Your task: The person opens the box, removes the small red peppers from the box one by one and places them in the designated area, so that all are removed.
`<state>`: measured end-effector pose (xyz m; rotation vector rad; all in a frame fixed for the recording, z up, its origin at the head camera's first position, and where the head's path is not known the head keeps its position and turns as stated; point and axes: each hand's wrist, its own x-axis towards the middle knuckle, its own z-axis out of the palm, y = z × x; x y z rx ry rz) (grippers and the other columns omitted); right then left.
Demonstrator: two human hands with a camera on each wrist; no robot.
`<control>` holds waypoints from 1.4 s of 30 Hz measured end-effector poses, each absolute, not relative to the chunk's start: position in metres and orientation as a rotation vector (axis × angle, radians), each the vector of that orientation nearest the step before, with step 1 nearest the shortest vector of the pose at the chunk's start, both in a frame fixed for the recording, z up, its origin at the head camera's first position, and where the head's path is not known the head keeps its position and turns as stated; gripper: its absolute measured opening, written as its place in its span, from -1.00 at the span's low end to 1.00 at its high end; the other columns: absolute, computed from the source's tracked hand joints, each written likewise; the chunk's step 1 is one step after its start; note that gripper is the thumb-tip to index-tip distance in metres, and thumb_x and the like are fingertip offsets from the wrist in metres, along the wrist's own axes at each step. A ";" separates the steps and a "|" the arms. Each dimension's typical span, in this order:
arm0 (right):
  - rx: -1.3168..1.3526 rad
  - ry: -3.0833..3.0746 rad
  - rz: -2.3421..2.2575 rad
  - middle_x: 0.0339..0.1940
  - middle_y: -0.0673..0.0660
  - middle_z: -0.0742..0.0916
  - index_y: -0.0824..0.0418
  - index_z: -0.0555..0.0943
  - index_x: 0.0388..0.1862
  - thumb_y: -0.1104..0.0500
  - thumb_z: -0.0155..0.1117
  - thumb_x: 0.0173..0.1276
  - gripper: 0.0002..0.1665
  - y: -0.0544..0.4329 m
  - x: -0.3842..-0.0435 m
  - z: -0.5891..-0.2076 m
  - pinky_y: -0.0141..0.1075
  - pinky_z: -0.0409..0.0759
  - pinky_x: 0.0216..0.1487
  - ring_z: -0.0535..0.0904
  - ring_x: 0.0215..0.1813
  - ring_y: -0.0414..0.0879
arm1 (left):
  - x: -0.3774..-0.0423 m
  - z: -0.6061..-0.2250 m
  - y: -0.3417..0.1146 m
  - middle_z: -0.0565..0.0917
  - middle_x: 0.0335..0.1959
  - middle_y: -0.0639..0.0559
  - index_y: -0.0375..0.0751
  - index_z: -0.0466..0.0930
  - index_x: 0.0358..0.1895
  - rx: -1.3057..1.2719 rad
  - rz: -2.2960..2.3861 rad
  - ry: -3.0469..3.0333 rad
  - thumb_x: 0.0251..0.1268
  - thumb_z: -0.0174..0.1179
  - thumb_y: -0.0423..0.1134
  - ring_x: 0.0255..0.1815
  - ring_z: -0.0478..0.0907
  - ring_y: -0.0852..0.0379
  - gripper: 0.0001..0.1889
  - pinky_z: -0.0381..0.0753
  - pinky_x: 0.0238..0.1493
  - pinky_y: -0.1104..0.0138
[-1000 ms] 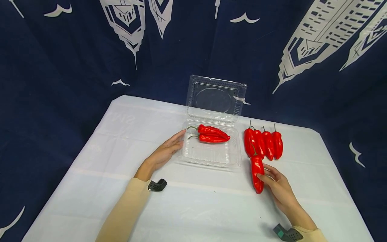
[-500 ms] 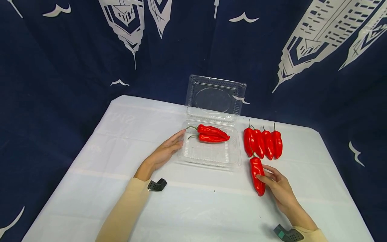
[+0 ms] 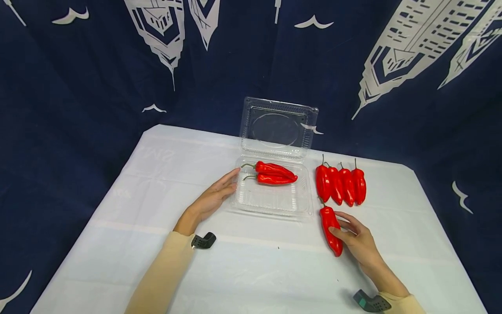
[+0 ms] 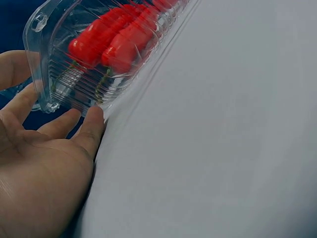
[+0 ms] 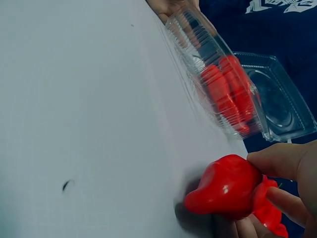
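The right hand (image 3: 358, 242) gripped a red pepper (image 3: 330, 229), with the thumb on one side and the curled fingers (image 5: 280, 161) on the other, near the front right corner of a clear plastic box (image 3: 270, 198). The pepper lay lengthwise, its stem end toward the box and its tip toward the person; from the right wrist view it seemed just lifted off the white table (image 3: 251, 270), a shadow beneath it. The left hand (image 3: 211, 198) rested flat on the table with straight, slightly spread fingers (image 4: 91, 124) touching the left wall of the box. Two peppers (image 3: 274, 173) lay side by side in the back half of the box, stems pointing left, and its lid (image 3: 277, 128) stood open behind. Four more peppers (image 3: 340, 185) lay in a row just right of the box, stems pointing away.
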<state>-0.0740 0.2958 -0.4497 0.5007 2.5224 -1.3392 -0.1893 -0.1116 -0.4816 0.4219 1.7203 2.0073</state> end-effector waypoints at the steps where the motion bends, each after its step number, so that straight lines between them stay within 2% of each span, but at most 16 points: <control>1: 0.490 2.535 -1.326 0.47 0.40 0.39 0.11 0.17 0.59 -0.13 0.33 0.39 -0.07 0.296 -0.074 -0.450 -0.32 0.71 -0.05 0.53 0.16 0.08 | -0.189 -0.482 -0.111 -0.05 0.65 0.19 0.26 0.07 0.59 0.419 2.008 1.720 0.60 -0.04 -0.22 0.66 -0.17 0.13 -0.39 -0.10 0.65 0.13; 5: 0.459 2.561 -1.297 0.45 0.39 0.39 0.13 0.19 0.58 -0.12 0.35 0.38 -0.07 0.295 -0.074 -0.448 -0.40 0.67 -0.13 0.55 0.09 0.04 | -0.189 -0.482 -0.111 -0.05 0.65 0.19 0.28 0.07 0.59 0.417 2.006 1.720 0.60 -0.03 -0.21 0.66 -0.15 0.12 -0.39 -0.10 0.65 0.14; 10: 0.421 2.607 -1.276 0.42 0.36 0.42 0.12 0.23 0.56 -0.14 0.36 0.36 -0.09 0.295 -0.072 -0.449 -0.41 0.68 -0.15 0.59 0.02 0.00 | -0.188 -0.481 -0.112 -0.06 0.66 0.18 0.24 0.04 0.60 0.415 2.000 1.715 0.59 -0.03 -0.20 0.66 -0.15 0.10 -0.38 -0.09 0.65 0.13; 18: 0.224 2.865 -1.079 0.24 0.39 0.58 0.18 0.34 0.48 -0.05 0.41 0.34 -0.18 0.295 -0.071 -0.451 -0.43 0.67 -0.36 0.68 -0.26 -0.07 | -0.187 -0.479 -0.111 -0.07 0.66 0.14 0.17 -0.02 0.62 0.421 1.998 1.718 0.59 -0.04 -0.22 0.66 -0.11 0.06 -0.35 -0.08 0.64 0.11; 25: 0.155 2.930 -1.010 0.16 0.42 0.62 0.19 0.31 0.51 -0.01 0.42 0.33 -0.15 0.293 -0.069 -0.453 -0.42 0.65 -0.45 0.64 -0.35 -0.09 | -0.187 -0.479 -0.111 -0.07 0.65 0.19 0.20 0.00 0.62 0.411 1.997 1.718 0.59 -0.03 -0.22 0.66 -0.13 0.09 -0.36 -0.08 0.64 0.13; 31: 0.150 2.935 -1.004 0.09 0.36 0.61 0.17 0.32 0.51 0.00 0.40 0.35 -0.18 0.292 -0.068 -0.452 -0.41 0.63 -0.48 0.57 -0.36 -0.09 | -0.187 -0.479 -0.112 -0.06 0.65 0.18 0.28 0.06 0.59 0.421 2.000 1.721 0.59 -0.02 -0.20 0.66 -0.16 0.12 -0.38 -0.10 0.65 0.13; 35: 0.155 2.935 -0.997 0.12 0.37 0.60 0.19 0.34 0.49 0.01 0.39 0.36 -0.20 0.293 -0.068 -0.452 -0.42 0.63 -0.47 0.59 -0.33 -0.06 | -0.187 -0.479 -0.112 -0.06 0.66 0.17 0.26 0.05 0.60 0.429 1.997 1.727 0.59 -0.03 -0.20 0.66 -0.17 0.13 -0.38 -0.09 0.64 0.13; 42: 0.163 2.956 -0.968 0.15 0.39 0.63 0.21 0.39 0.46 -0.02 0.38 0.37 -0.24 0.295 -0.069 -0.453 -0.43 0.66 -0.37 0.66 -0.13 0.08 | -0.187 -0.480 -0.112 -0.05 0.65 0.18 0.27 0.05 0.60 0.418 1.989 1.734 0.60 -0.04 -0.19 0.66 -0.14 0.12 -0.39 -0.07 0.64 0.14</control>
